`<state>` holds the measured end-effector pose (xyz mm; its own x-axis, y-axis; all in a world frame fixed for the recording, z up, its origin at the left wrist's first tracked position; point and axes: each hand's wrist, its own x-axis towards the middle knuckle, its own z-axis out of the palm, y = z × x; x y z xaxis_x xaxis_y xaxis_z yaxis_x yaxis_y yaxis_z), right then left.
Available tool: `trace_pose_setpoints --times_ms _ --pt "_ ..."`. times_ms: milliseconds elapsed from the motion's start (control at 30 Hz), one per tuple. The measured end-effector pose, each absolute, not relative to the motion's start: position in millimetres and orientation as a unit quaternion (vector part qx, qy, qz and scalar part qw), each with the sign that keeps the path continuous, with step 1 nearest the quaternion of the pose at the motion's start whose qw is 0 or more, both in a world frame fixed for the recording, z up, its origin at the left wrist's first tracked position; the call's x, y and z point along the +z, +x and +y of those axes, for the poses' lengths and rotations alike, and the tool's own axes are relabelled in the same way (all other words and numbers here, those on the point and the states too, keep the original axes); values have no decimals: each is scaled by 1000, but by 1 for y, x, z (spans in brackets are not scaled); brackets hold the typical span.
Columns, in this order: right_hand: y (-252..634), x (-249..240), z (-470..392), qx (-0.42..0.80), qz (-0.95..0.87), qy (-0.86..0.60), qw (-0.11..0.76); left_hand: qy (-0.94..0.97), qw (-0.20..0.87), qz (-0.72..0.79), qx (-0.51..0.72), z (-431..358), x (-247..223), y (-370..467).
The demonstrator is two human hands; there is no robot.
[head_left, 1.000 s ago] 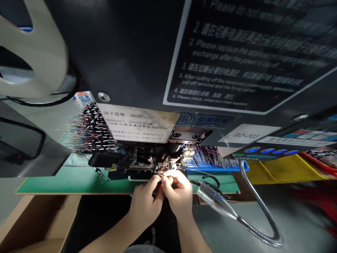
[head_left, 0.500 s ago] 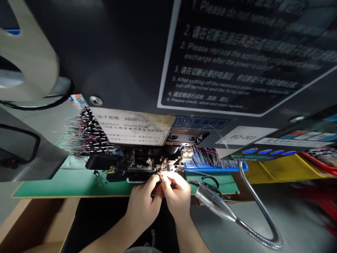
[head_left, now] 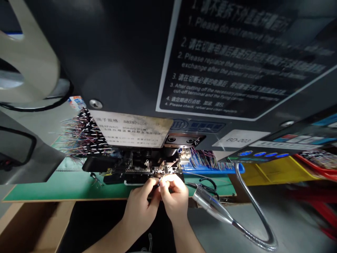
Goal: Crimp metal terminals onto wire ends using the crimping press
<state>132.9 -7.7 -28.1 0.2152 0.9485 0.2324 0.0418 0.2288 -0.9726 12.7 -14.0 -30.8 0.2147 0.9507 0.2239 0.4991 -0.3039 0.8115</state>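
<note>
My left hand (head_left: 140,202) and my right hand (head_left: 175,198) meet at their fingertips just in front of the tooling (head_left: 165,169) of a dark crimping machine (head_left: 118,70). Both are closed in a pinch. A thin, wire-like piece (head_left: 159,181), pale and bluish, shows between the fingertips; most of it is hidden by the fingers. A bright lamp spot falls on the right fingers and the tooling above them.
A green work board (head_left: 79,188) runs under the machine. Bundled coloured wires (head_left: 81,135) hang at left; more lie in a blue tray (head_left: 210,168). Scissors (head_left: 207,184) and a gooseneck lamp (head_left: 213,205) are right of my hands. A yellow bin (head_left: 281,170) stands farther right.
My hands have drawn slightly back from the tooling, leaving a wider gap, and the light on the fingers is dimmer. The whole view has shifted a little. Both pinches stay closed.
</note>
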Motion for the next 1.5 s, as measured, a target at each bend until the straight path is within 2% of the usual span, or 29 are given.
trace_pose_setpoints --times_ms 133,433,733,1133,1300,1400,1500 --pt "131 -29 -9 385 -484 -493 612 725 272 503 384 -15 -32 13" --pt "131 -25 -7 303 -521 -512 612 734 237 518 369 -15 -33 13" --pt "133 -29 -8 360 -505 -508 598 726 254 511 383 -16 -30 13" --pt "132 -28 -11 301 -528 -514 605 704 314 507 386 -17 -33 13" --pt "128 -26 -13 390 -470 -499 615 669 392 488 401 -17 -29 12" --pt "127 -25 -13 399 -471 -497 610 689 351 483 411 -17 -31 12" --pt "128 -25 -12 345 -507 -511 602 713 292 495 402 -17 -34 11"
